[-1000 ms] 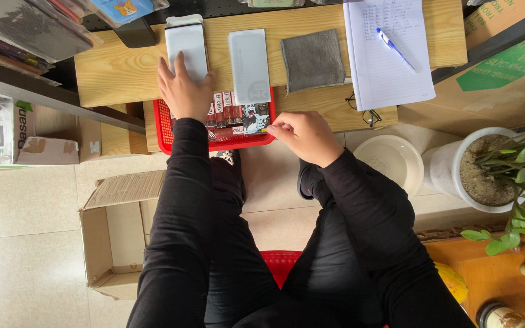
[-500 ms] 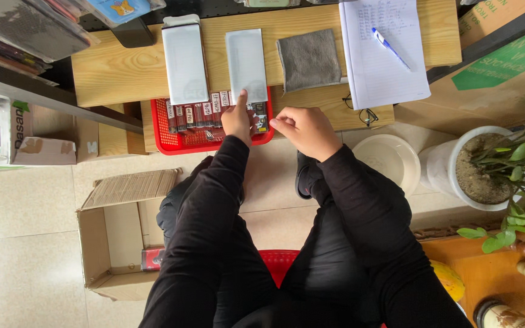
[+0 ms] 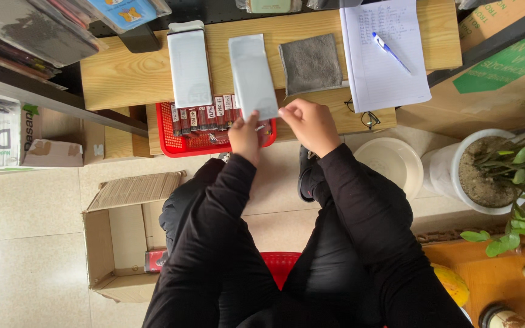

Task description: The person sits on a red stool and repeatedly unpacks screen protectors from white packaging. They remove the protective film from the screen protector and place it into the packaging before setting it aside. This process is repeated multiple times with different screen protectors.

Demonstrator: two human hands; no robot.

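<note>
A long grey-white flat pack (image 3: 252, 73) lies on the wooden table (image 3: 122, 78), its lower end over a red basket (image 3: 180, 144). My left hand (image 3: 245, 136) pinches the pack's lower edge. My right hand (image 3: 310, 123) is closed, its fingertips pinched together right beside the pack's lower right corner; I cannot see anything between them. The basket holds a row of small red-labelled boxes (image 3: 204, 115). A second white flat pack (image 3: 189, 67) lies to the left, and a grey cloth (image 3: 311, 63) to the right.
Lined paper (image 3: 390, 73) with a blue pen (image 3: 391, 52) lies at the table's right end, glasses (image 3: 365, 119) below it. An open cardboard box (image 3: 122, 243) sits on the floor at left, a white bowl (image 3: 395, 161) and a potted plant (image 3: 481, 176) at right.
My left hand left the white pack at the left, crossed the red basket to the right and now grips the grey-white pack's lower edge. My right hand stayed pinched near that pack's corner.
</note>
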